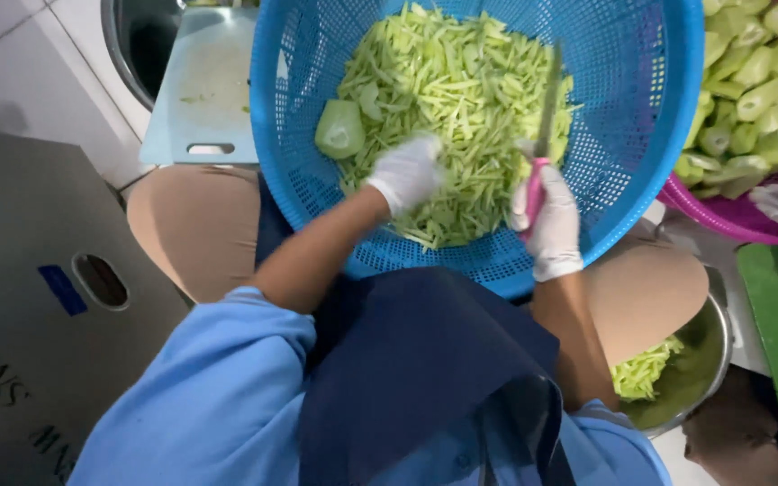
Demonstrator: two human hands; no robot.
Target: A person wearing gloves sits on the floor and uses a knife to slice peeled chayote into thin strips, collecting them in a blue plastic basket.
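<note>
Blue perforated plastic basket (pixel 641 117): round, resting on the lap, enclosing both hands. Shredded green fruit strips (pixel 461 90): pale green, heaped loosely, directly beyond the left hand (pixel 407 173). Peeled green fruit half (pixel 340 130): just left of that hand. Pink-handled knife (pixel 540 153): upright in the right hand (pixel 551 225), blade over the strips.

Blue rect. label (pixel 62 289) on grey metal lid (pixel 29 270), left.

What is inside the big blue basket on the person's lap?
The blue basket holds a heap of pale green shredded strips and one larger peeled green piece. Whatever lies beneath the heap is covered, as are the strips under the left hand.
</note>
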